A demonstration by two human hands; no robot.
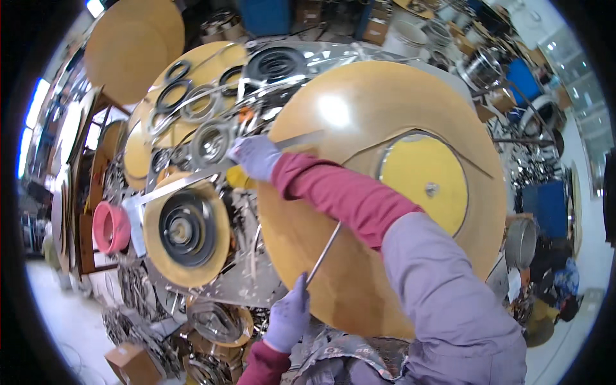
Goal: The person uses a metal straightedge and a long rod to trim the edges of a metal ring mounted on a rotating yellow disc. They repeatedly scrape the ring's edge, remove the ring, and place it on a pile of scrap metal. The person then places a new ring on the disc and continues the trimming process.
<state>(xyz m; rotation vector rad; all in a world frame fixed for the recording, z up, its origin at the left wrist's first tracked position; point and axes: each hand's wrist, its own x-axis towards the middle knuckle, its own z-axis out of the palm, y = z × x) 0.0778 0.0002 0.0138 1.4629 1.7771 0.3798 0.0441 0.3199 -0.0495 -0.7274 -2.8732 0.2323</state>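
Observation:
My left hand (287, 316), in a pale purple glove, is closed around a thin metal rod (324, 253) at the near edge of a large tan disc (378, 292). The rod slants up across the disc, its far end hidden by my right sleeve. My right arm reaches across the disc to its left edge. There my gloved right hand (258, 158) is closed on a long, flat metal strip (186, 182), which sticks out on both sides of it. A yellow round plate (420, 176) lies on the disc, with a thin dark strip (475, 165) curving beside it.
Left of the disc, a smaller tan disc (154, 224) carries black rings (205, 224); a pink ring (110, 228) stands beyond. Grey and black rings (212, 142) and metal scraps crowd the far left tabletop. A cardboard box (133, 364) sits on the floor.

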